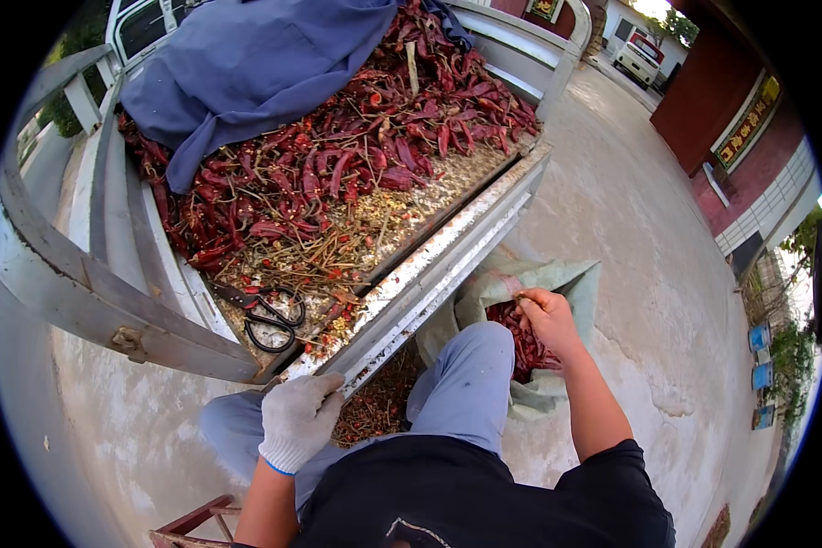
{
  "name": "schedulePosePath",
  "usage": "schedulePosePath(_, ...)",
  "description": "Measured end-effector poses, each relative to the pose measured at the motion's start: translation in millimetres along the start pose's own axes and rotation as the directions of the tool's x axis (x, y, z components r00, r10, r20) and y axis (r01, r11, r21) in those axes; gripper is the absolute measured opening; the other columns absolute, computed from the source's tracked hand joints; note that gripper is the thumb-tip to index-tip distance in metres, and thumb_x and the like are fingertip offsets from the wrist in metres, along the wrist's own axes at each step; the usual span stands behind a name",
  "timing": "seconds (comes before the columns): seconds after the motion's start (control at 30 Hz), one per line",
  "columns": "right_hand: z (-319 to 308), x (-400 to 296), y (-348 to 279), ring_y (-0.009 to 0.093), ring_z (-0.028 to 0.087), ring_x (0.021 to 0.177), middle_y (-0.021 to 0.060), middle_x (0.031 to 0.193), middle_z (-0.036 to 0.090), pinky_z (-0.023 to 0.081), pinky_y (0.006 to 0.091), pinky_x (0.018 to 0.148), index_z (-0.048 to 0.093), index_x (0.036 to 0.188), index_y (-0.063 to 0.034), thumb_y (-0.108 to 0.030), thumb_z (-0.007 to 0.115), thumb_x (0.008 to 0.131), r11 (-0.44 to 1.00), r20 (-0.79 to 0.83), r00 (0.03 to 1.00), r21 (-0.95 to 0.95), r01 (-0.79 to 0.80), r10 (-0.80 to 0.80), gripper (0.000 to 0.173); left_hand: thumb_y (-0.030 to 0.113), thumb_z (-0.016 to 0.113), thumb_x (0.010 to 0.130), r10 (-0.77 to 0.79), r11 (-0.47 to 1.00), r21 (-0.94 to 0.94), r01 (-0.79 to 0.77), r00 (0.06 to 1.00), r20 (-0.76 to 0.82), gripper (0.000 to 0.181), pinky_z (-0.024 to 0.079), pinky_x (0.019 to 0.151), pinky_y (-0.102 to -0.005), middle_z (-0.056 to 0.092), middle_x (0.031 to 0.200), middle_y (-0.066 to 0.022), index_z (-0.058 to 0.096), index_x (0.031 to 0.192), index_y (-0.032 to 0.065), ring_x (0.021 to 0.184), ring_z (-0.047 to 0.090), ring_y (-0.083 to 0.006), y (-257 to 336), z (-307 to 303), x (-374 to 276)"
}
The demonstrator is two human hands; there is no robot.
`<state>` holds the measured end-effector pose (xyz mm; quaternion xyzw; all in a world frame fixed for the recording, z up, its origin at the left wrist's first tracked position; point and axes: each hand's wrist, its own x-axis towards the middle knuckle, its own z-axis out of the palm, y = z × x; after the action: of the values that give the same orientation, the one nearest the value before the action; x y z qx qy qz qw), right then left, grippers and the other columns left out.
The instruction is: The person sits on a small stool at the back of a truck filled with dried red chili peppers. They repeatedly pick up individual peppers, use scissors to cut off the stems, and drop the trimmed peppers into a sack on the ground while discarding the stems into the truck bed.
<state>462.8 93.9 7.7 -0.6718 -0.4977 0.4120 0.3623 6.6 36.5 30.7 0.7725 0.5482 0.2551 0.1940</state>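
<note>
My left hand [300, 419], in a white knitted work glove, is at the near corner of the truck bed's lowered tailgate [445, 253]. Its fingers are partly hidden, so whether it holds anything is unclear. Bare and with fingertips pinched together, my right hand [548, 316] is over the mouth of a pale green woven sack [579, 288]. A small brown piece shows at those fingertips, too small to name. Dried red chili peppers [510, 325] lie inside the sack. A big heap of dried red chilies [335, 164] covers much of the truck bed.
Black-handled scissors [272, 318] lie among cut stems [315, 264] and seeds near the bed's edge. Blue cloth [260, 68] drapes over the heap. A metal side rail [103, 322] curves along the left. Stems and red scraps [377, 401] lie below the tailgate, with a reddish stool frame [195, 524] behind.
</note>
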Motion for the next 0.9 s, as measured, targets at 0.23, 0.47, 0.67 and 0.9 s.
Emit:
schedulePosePath(0.23, -0.1, 32.4, -22.9, 0.036, 0.074, 0.088, 0.0222, 0.108, 0.074, 0.059, 0.0434, 0.081, 0.071, 0.125, 0.0004, -0.023, 0.073, 0.093, 0.692, -0.042, 0.917, -0.671, 0.268, -0.396, 0.04, 0.005, 0.066, 0.084, -0.001, 0.998, -0.067, 0.004, 0.999, 0.039, 0.027, 0.059, 0.081, -0.043, 0.077, 0.094, -0.0149, 0.081, 0.106, 0.0079, 0.089, 0.075, -0.0344, -10.8, -2.5, -2.8)
schedulePosePath(0.47, 168.4, 90.7, -169.2, 0.038, 0.073, 0.094, 0.0202, 0.104, 0.076, 0.057, 0.0488, 0.083, 0.075, 0.112, -0.0027, -0.038, 0.07, 0.096, 0.653, 0.246, 0.793, -0.46, 0.601, -0.557, 0.039, 0.008, 0.065, 0.089, -0.056, 0.985, -0.162, 0.054, 0.998, -0.01, 0.027, 0.06, 0.083, -0.0423, 0.078, 0.1, -0.0142, 0.081, 0.111, 0.0105, 0.094, 0.075, -0.0338, -14.5, -0.8, -1.5)
schedulePosePath(0.67, 233.0, 175.9, -209.9, 0.04, 0.074, 0.099, 0.0203, 0.103, 0.077, 0.056, 0.0531, 0.087, 0.076, 0.105, -0.0037, -0.047, 0.073, 0.095, 0.737, 0.025, 0.939, -0.613, 0.284, -0.342, 0.044, 0.011, 0.067, 0.089, -0.067, 0.984, -0.17, 0.061, 0.997, -0.025, 0.026, 0.061, 0.08, -0.0417, 0.078, 0.097, -0.013, 0.081, 0.111, 0.012, 0.09, 0.075, -0.0331, -19.0, 2.2, -4.3)
schedulePosePath(0.9, 245.8, 215.5, -183.1, 0.029, 0.075, 0.084, 0.0181, 0.097, 0.077, 0.058, 0.0433, 0.078, 0.076, 0.105, 0.002, -0.035, 0.079, 0.09, 0.932, 0.088, 0.954, -0.204, 0.3, -0.288, 0.04, 0.012, 0.071, 0.088, -0.02, 0.981, -0.192, 0.006, 0.998, -0.068, 0.023, 0.06, 0.073, -0.0427, 0.076, 0.09, -0.0107, 0.082, 0.108, 0.0143, 0.084, 0.074, -0.0317, -20.8, 7.2, -5.4)
